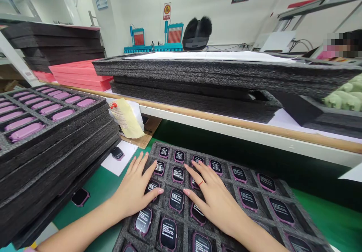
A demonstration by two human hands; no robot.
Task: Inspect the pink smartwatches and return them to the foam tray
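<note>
A black foam tray point(288, 193) lies on the green bench in front of me, its pockets filled with several pink-rimmed smartwatch bodies point(177, 200) with dark screens. My left hand point(135, 188) lies flat on the tray's left part, fingers spread and stretched over the watches. My right hand point(210, 195) rests flat on the tray's middle, fingers spread, a red ring on one finger. Neither hand holds anything.
A tall stack of black foam trays point(51, 158) with pink watch parts stands at left. Two loose watches point(80, 197) lie beside it. A shelf point(226, 126) above carries more black foam and pink foam sheets point(79, 73). Another person is partly visible at far right.
</note>
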